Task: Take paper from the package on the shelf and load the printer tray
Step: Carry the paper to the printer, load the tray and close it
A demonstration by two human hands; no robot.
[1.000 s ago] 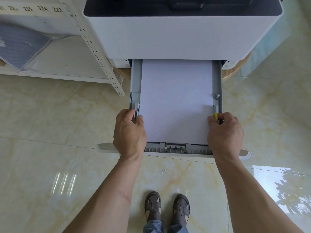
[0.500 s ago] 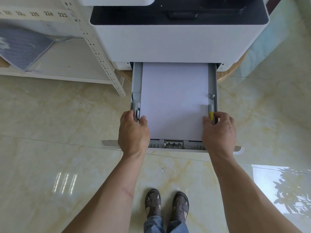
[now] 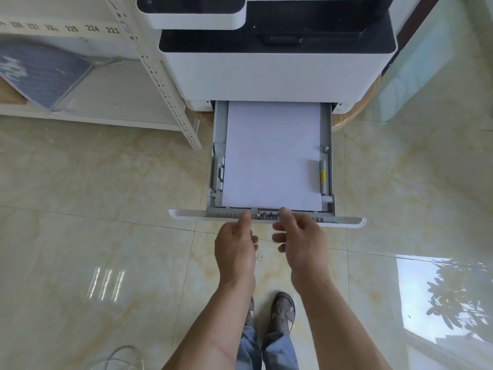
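Note:
A white stack of paper [image 3: 272,156] lies flat in the grey printer tray [image 3: 327,182], which is pulled out from the white printer [image 3: 272,76]. My left hand [image 3: 236,249] and my right hand [image 3: 300,244] are close together at the middle of the tray's front edge. Their thumbs and forefingers touch the grey rear paper guide [image 3: 266,213] just below the sheets. Neither hand holds the paper. The side guides, one with a yellow tab [image 3: 322,176], sit against the sheets' edges.
A cream metal shelf [image 3: 106,108] stands to the left of the printer, with a grey-blue package [image 3: 42,73] lying on it and a slotted upright post [image 3: 170,97]. Polished marble floor [image 3: 93,236] lies below. My sandalled feet [image 3: 282,311] stand under the tray.
Both hands have left the side guides and come together at the middle of the tray's front edge. The view has pulled back, showing more of the printer's top.

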